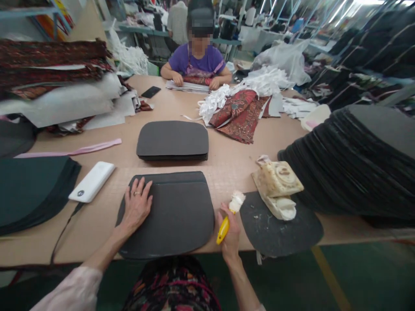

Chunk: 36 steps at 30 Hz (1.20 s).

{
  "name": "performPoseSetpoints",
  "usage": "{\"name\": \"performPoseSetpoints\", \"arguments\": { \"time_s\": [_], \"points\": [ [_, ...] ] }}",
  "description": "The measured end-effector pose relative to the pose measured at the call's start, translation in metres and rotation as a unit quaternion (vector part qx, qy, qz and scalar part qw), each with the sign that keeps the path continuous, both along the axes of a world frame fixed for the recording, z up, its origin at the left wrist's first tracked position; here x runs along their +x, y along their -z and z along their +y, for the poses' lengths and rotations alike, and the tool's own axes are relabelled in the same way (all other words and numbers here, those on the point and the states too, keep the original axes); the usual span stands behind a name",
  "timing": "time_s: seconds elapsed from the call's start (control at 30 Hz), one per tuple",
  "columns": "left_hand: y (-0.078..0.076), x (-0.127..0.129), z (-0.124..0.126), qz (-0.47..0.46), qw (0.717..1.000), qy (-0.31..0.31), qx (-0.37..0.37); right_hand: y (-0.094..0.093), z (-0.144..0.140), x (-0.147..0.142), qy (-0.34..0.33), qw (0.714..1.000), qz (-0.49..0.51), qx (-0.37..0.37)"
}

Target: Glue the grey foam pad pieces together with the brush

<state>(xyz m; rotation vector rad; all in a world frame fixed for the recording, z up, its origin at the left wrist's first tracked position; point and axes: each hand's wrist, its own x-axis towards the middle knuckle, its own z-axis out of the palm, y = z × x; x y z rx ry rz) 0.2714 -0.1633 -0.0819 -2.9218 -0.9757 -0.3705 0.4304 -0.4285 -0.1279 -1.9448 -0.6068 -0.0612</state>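
Note:
My left hand point(138, 206) lies with its fingers spread on the upper left of a dark grey rounded panel point(181, 216), which rests on similar panels at the table's near edge. My right hand point(231, 229) is closed around a brush with a yellow handle point(222, 230) and white bristles point(237, 201), just right of the panel. Right of the brush, a glue-stained, cream-coloured container point(281, 178) stands on a smeared dark panel point(275, 233). Farther back sits a neat stack of smaller dark panels point(172, 139).
A tall stack of dark panels point(353, 164) rises at the right. To the left lie a white power bank point(92, 182) with a cable and more dark sheets point(29, 190). Patterned fabric point(241, 113) is heaped farther back. A person in purple point(197, 60) works across the table.

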Motion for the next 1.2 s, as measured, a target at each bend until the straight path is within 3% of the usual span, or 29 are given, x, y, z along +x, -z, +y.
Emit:
{"name": "performPoseSetpoints", "arguments": {
  "time_s": [0.1,0.2,0.37,0.47,0.53,0.63,0.77,0.9,1.03,1.2],
  "points": [
    [-0.006,0.030,-0.028,-0.009,0.995,0.092,-0.040,0.001,-0.017,0.001,0.006,1.000,0.007,-0.006],
    [-0.002,0.054,-0.052,0.039,0.983,0.164,-0.078,0.001,-0.028,0.003,0.013,1.000,0.016,-0.017],
    [0.012,0.067,-0.048,0.064,0.983,0.148,-0.085,0.001,-0.036,0.003,0.026,0.999,0.030,-0.034],
    [0.012,0.070,-0.039,0.069,0.984,0.142,-0.084,0.000,-0.037,0.000,0.015,0.999,0.028,-0.033],
    [0.005,0.071,-0.042,0.062,0.986,0.129,-0.084,-0.002,-0.035,-0.003,0.009,0.999,0.021,-0.029],
    [-0.014,0.066,-0.068,0.036,0.986,0.128,-0.103,-0.007,-0.034,-0.007,-0.005,1.000,0.009,-0.028],
    [-0.031,0.047,-0.115,0.072,0.955,0.234,-0.166,-0.012,-0.035,-0.008,0.002,1.000,-0.007,-0.024],
    [-0.022,0.032,-0.131,0.094,0.944,0.266,-0.170,-0.012,-0.039,-0.006,0.011,1.000,-0.009,-0.014],
    [-0.010,0.028,-0.126,0.071,0.944,0.294,-0.133,-0.008,-0.045,-0.006,0.028,1.000,-0.007,0.003],
    [-0.007,0.026,-0.123,0.034,0.946,0.305,-0.105,-0.008,-0.049,-0.013,0.044,0.999,0.004,0.003]
  ]
}}
